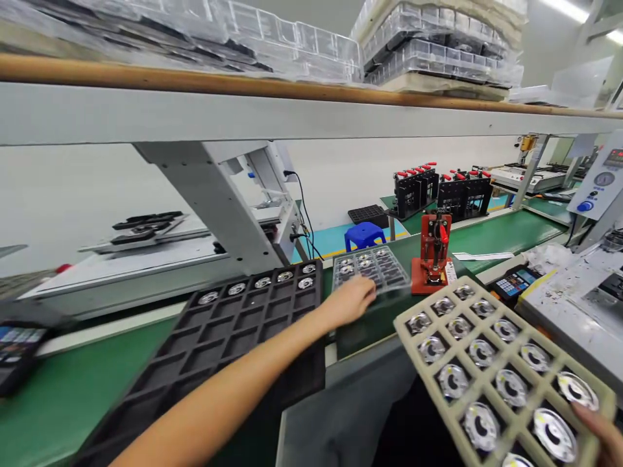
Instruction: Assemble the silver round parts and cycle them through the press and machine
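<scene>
My left hand (351,299) reaches forward across the green conveyor belt (68,389), its fingers curled on the near edge of a clear plastic tray (372,266) that holds a few small round parts. My right hand (601,433) grips the near right corner of a beige compartment tray (491,363) filled with several shiny round metal discs. A black compartment tray (228,331) lies under my left forearm, with several metal discs along its far row.
A red toggle-clamp press (433,253) stands just beyond the beige tray. A calculator (513,282) and a grey machine (574,305) lie to the right. Black fixtures with red handles (440,188) and a blue stool (365,235) sit farther back. Stacked trays fill the overhead shelf (292,87).
</scene>
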The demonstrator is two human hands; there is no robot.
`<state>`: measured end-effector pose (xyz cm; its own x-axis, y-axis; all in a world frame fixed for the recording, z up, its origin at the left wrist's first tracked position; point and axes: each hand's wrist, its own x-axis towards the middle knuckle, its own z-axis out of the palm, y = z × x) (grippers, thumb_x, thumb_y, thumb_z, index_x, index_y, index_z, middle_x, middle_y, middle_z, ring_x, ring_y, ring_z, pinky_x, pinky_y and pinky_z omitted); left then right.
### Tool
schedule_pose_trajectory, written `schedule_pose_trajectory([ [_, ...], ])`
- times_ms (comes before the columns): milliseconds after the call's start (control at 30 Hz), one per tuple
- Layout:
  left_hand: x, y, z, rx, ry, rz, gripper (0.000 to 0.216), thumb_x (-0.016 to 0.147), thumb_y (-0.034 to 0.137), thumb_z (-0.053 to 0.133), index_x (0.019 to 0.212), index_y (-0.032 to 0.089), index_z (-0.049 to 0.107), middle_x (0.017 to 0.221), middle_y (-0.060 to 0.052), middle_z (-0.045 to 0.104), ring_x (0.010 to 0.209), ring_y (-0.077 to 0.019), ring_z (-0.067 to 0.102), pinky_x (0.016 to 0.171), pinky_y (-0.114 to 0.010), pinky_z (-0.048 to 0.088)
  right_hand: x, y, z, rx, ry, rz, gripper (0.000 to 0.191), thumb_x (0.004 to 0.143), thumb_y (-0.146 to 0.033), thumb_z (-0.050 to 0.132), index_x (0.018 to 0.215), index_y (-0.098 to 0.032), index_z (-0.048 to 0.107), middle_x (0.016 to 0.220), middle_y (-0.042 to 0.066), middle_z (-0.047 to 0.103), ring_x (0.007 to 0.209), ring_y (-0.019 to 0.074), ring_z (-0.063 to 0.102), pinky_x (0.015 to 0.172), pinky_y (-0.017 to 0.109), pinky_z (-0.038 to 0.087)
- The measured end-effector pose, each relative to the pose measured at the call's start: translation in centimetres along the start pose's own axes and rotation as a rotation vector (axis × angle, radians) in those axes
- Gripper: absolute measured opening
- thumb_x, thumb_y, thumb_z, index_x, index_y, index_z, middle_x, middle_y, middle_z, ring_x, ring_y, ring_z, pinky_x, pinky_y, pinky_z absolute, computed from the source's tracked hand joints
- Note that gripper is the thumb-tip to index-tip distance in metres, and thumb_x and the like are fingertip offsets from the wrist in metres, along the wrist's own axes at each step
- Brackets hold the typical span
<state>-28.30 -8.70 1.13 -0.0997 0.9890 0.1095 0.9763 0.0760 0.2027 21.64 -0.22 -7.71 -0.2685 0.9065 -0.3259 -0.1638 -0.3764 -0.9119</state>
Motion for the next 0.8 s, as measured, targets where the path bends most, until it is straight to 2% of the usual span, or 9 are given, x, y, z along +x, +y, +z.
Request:
schedule_pose_trajectory([
  [67,2.0,-1.5,-2.7,-0.038,0.045,-0.013,0.014,0.099,0.025,0.058,0.089,0.019,0.065,0.095,-0.01,0.072,0.095,-0.0277,0.064,0.086,-0.038,0.049,0.6,0.7,4.2,0.095,-0.083,0.094,0.083,0.071,-0.058,0.087,0.144,-0.021,0.072,0.133,0.023,0.077,0.128,0.0493,0.07,0.112,0.07,0.05],
  [200,4.6,-3.7,-7.0,-0.108,0.082,-0.026,0.023,0.097,0.038,0.058,0.085,0.02,0.066,0.085,-0.005,0.072,0.077,-0.0221,0.064,0.072,-0.032,0.047,0.9,2.7,15.3,0.294,-0.349,0.16,0.07,0.08,-0.049,0.089,0.139,-0.016,0.071,0.131,0.017,0.079,0.124,0.0419,0.073,0.105,0.062,0.059],
  [300,4.6,-3.6,-8.0,-0.113,0.122,-0.029,0.025,0.096,0.041,0.057,0.085,0.02,0.065,0.085,-0.005,0.071,0.078,-0.0225,0.064,0.071,-0.032,0.046,1.7,4.2,22.9,0.312,-0.463,0.136,0.065,0.08,-0.052,0.09,0.132,-0.018,0.069,0.123,0.013,0.082,0.111,0.0368,0.078,0.089,0.054,0.067],
  [400,3.0,-2.2,-7.1,-0.09,0.146,-0.005,0.021,0.096,0.038,0.059,0.086,0.02,0.062,0.088,-0.006,0.069,0.083,-0.0236,0.064,0.076,-0.034,0.046,3.4,5.6,27.6,0.28,-0.527,0.153,0.072,0.074,-0.059,0.092,0.128,-0.019,0.067,0.116,0.01,0.083,0.102,0.0322,0.081,0.083,0.046,0.069],
  [500,0.3,-0.2,-4.7,-0.074,0.125,0.033,0.013,0.097,0.03,0.059,0.087,0.021,0.06,0.089,-0.005,0.066,0.083,-0.023,0.062,0.076,-0.033,0.046,4.9,7.0,29.3,0.218,-0.561,0.207,0.074,0.074,-0.07,0.089,0.122,-0.016,0.07,0.103,0.011,0.084,0.091,0.0285,0.082,0.08,0.04,0.068],
  [600,-2.9,2.0,-1.3,-0.029,0.085,0.079,0.012,0.101,0.023,0.056,0.089,0.021,0.058,0.09,-0.005,0.065,0.084,-0.0233,0.063,0.076,-0.033,0.047,5.8,7.9,28.6,0.1,-0.645,0.299,0.071,0.074,-0.075,0.087,0.103,-0.011,0.076,0.083,0.014,0.082,0.076,0.0281,0.082,0.071,0.039,0.067],
  [667,-4.8,3.3,1.0,0.015,0.05,0.106,0.013,0.103,0.02,0.055,0.09,0.021,0.058,0.091,-0.005,0.065,0.086,-0.0241,0.063,0.078,-0.035,0.049,6.0,8.1,27.7,0.039,-0.731,0.352,0.064,0.067,-0.064,0.097,0.096,-0.01,0.079,0.082,0.014,0.082,0.074,0.0271,0.081,0.073,0.039,0.066],
  [733,-6.1,4.3,2.9,0.037,0.002,0.111,0.013,0.103,0.018,0.057,0.091,0.021,0.057,0.093,-0.005,0.065,0.089,-0.0253,0.064,0.08,-0.036,0.051,6.2,8.1,26.8,0.012,-0.806,0.376,0.06,0.056,-0.047,0.105,0.096,-0.01,0.081,0.09,0.012,0.083,0.082,0.0251,0.081,0.083,0.039,0.065],
  [800,-6.9,4.8,4.3,0.034,-0.049,0.092,0.012,0.102,0.016,0.059,0.091,0.021,0.057,0.095,-0.006,0.066,0.091,-0.0262,0.065,0.081,-0.037,0.052,6.3,8.1,26.0,-0.006,-0.85,0.384,0.059,0.051,-0.038,0.107,0.097,-0.011,0.081,0.094,0.01,0.082,0.089,0.0238,0.08,0.091,0.039,0.063],
])
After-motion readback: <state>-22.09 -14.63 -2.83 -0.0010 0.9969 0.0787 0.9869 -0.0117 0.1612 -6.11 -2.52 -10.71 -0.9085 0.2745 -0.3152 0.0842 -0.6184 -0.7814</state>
